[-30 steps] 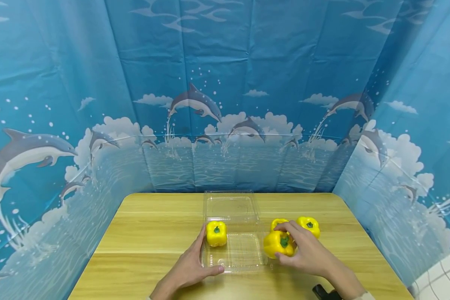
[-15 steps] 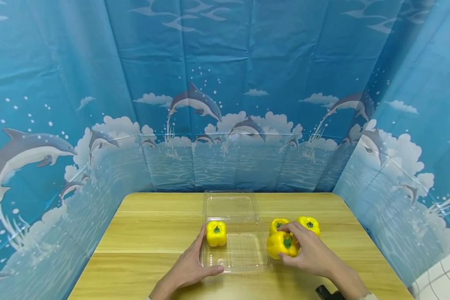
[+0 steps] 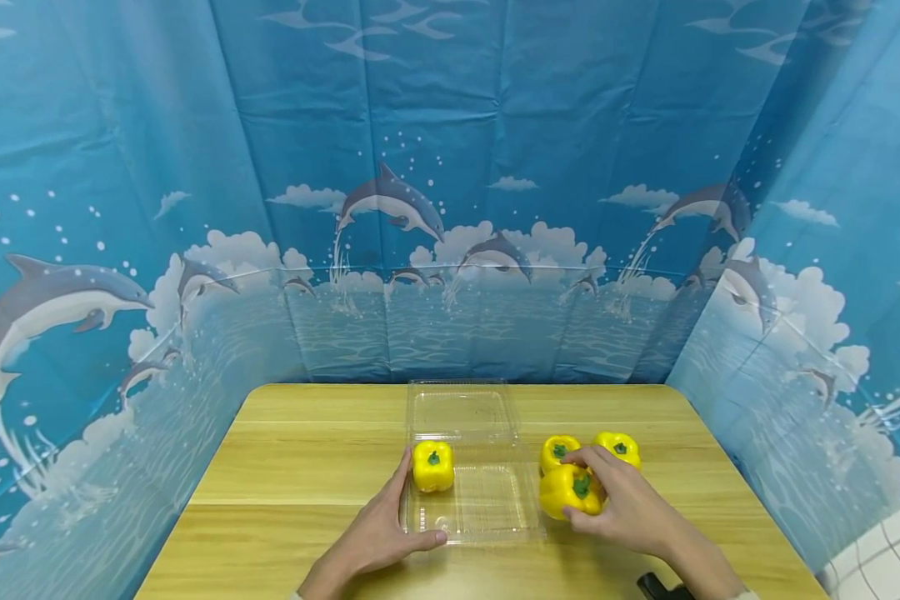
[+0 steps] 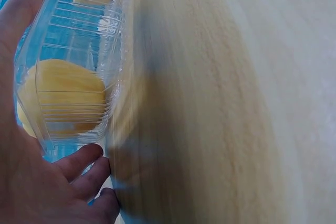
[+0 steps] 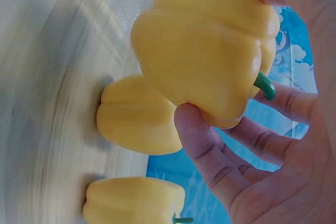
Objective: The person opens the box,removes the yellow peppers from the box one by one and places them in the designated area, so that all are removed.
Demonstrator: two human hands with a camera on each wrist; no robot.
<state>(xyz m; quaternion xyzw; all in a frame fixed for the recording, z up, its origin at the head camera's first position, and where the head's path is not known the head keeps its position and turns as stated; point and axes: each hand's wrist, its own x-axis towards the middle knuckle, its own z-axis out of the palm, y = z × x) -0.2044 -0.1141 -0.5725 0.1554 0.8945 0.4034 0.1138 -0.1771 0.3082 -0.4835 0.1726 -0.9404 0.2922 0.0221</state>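
Observation:
A clear plastic clamshell container (image 3: 487, 521) lies with its lid (image 3: 461, 412) open on the wooden table (image 3: 285, 492). One yellow bell pepper (image 3: 432, 467) sits in its far left corner and shows through the ribbed wall (image 4: 63, 93) in the left wrist view. My left hand (image 3: 378, 529) rests against the container's front left corner (image 4: 73, 66), fingers along the side and thumb along the front edge. My right hand (image 3: 622, 500) grips a second yellow pepper (image 3: 570, 490) (image 5: 210, 51) just right of the container, thumb and fingers curled round it.
Two more yellow peppers (image 3: 557, 452) (image 3: 618, 447) stand on the table behind my right hand, also seen in the right wrist view (image 5: 136, 116) (image 5: 134, 200). A blue dolphin-print curtain (image 3: 450, 208) surrounds the table on three sides. A dark object (image 3: 656, 587) lies at the near edge.
My right hand has shifted the gripped pepper slightly to the right, away from the container. The left hand and the container have stayed put.

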